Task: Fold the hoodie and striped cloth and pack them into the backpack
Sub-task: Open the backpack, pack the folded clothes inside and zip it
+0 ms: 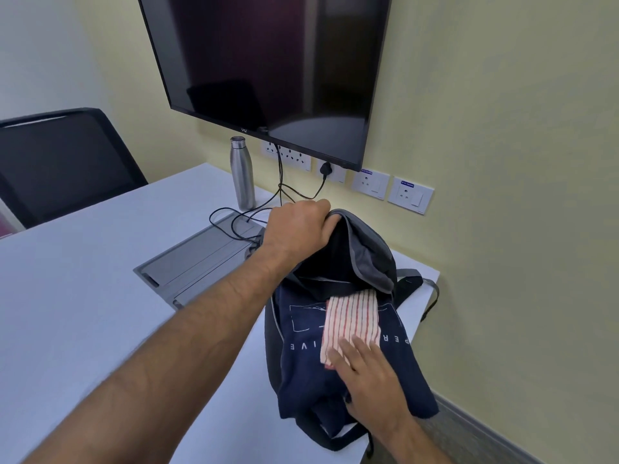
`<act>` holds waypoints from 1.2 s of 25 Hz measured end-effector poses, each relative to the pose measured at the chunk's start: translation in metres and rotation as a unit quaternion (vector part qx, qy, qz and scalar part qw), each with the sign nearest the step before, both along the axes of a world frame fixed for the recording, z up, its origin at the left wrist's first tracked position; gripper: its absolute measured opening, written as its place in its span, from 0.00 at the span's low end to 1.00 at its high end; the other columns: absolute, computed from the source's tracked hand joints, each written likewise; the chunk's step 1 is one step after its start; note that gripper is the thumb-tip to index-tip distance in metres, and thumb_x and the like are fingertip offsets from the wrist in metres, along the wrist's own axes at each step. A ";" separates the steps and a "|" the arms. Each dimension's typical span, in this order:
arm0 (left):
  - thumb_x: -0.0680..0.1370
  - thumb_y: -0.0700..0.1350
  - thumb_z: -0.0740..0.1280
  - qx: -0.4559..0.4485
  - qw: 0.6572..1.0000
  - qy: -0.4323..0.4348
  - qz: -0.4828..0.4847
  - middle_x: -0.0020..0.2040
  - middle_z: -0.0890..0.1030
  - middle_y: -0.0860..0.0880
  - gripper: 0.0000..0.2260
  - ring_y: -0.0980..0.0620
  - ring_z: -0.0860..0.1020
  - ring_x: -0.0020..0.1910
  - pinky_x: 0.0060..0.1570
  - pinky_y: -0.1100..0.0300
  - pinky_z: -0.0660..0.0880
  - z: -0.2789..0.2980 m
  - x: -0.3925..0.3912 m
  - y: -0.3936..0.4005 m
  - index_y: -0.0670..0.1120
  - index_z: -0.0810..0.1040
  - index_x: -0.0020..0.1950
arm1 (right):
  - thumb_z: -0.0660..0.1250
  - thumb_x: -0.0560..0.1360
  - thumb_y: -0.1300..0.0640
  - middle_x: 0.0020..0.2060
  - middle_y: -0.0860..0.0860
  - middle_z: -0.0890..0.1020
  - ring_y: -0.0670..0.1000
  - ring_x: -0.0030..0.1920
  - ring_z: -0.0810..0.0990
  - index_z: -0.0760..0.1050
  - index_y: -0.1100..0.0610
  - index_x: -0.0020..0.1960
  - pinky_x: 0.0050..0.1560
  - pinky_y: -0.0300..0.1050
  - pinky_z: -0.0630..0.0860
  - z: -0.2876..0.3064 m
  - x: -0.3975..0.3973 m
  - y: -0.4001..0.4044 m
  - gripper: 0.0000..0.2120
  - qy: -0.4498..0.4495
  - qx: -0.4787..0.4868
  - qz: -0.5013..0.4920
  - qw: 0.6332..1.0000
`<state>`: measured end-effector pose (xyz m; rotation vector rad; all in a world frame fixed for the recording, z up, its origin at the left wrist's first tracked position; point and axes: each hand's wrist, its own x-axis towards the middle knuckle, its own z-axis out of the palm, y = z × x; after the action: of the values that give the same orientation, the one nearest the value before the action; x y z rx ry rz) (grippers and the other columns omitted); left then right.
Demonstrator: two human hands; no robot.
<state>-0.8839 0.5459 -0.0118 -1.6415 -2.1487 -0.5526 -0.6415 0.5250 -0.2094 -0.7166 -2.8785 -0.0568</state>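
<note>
A dark grey backpack (370, 259) lies on the white table (83, 289) near its right edge, its top flap lifted. My left hand (296, 227) grips the flap's rim and holds the opening wide. The folded navy hoodie (301, 373) with white print lies partly in the opening, its near end outside. On top of it lies the folded red-and-white striped cloth (351, 318), its far end at the opening. My right hand (366, 376) rests with straight fingers on the cloth's near end and the hoodie.
A steel bottle (242, 174) stands at the back of the table beside black cables (258, 209) and a grey cable hatch (201, 259). A wall screen (268, 61) hangs above, sockets (390, 189) below it. A black chair (63, 162) stands at the far left. The backpack's straps (430, 293) hang over the table's right edge.
</note>
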 end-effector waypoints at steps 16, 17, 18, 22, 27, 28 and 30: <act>0.81 0.58 0.59 0.126 0.989 0.038 -0.065 0.30 0.75 0.52 0.16 0.46 0.74 0.27 0.27 0.59 0.65 -0.013 -0.014 -0.025 0.49 0.67 0.38 | 0.80 0.57 0.62 0.52 0.60 0.80 0.64 0.49 0.80 0.74 0.57 0.62 0.52 0.63 0.78 0.013 -0.107 0.069 0.35 -0.016 0.000 -0.155 0.988; 0.81 0.57 0.60 0.119 0.991 0.028 -0.057 0.30 0.73 0.52 0.16 0.45 0.75 0.28 0.27 0.57 0.67 -0.012 -0.017 -0.024 0.50 0.65 0.39 | 0.79 0.57 0.62 0.54 0.59 0.80 0.64 0.52 0.80 0.74 0.57 0.62 0.53 0.63 0.77 0.008 -0.103 0.066 0.34 -0.008 -0.001 -0.143 0.990; 0.81 0.57 0.61 0.112 0.992 0.019 -0.049 0.31 0.71 0.53 0.16 0.45 0.75 0.29 0.28 0.56 0.70 -0.012 -0.019 -0.023 0.50 0.64 0.39 | 0.79 0.57 0.61 0.56 0.59 0.80 0.64 0.55 0.79 0.75 0.57 0.62 0.55 0.63 0.77 0.003 -0.095 0.063 0.34 -0.006 -0.007 -0.128 0.992; 0.83 0.59 0.59 0.063 0.998 -0.004 -0.019 0.34 0.70 0.55 0.16 0.45 0.76 0.34 0.35 0.51 0.76 -0.008 -0.023 -0.022 0.50 0.66 0.42 | 0.80 0.53 0.51 0.62 0.56 0.79 0.61 0.65 0.73 0.71 0.55 0.65 0.67 0.60 0.64 -0.018 -0.056 0.059 0.43 -0.046 0.001 -0.064 0.997; 0.83 0.60 0.57 0.028 1.000 -0.007 0.001 0.35 0.71 0.55 0.16 0.46 0.78 0.36 0.39 0.50 0.78 -0.012 -0.023 -0.024 0.50 0.68 0.43 | 0.72 0.59 0.32 0.73 0.59 0.69 0.65 0.73 0.63 0.65 0.56 0.73 0.68 0.71 0.59 -0.008 -0.040 0.057 0.50 -0.115 0.045 -0.002 0.992; 0.83 0.60 0.57 0.024 1.000 -0.007 0.001 0.35 0.70 0.55 0.16 0.45 0.78 0.36 0.39 0.50 0.77 -0.012 -0.021 -0.025 0.50 0.67 0.43 | 0.71 0.60 0.32 0.76 0.60 0.64 0.67 0.74 0.61 0.62 0.54 0.75 0.68 0.75 0.58 0.000 -0.043 0.054 0.50 -0.117 0.064 0.030 0.991; 0.83 0.60 0.57 0.020 1.000 -0.008 0.002 0.35 0.70 0.55 0.16 0.45 0.77 0.37 0.39 0.50 0.77 -0.012 -0.019 -0.025 0.50 0.66 0.42 | 0.66 0.69 0.35 0.79 0.59 0.56 0.66 0.77 0.55 0.56 0.50 0.78 0.68 0.78 0.54 0.010 -0.057 0.047 0.44 -0.129 0.125 0.148 0.972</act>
<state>-0.9030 0.5205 -0.0238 -1.6171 -2.1385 -0.6060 -0.6980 0.5718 -0.1990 -0.2436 -3.1073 -0.4961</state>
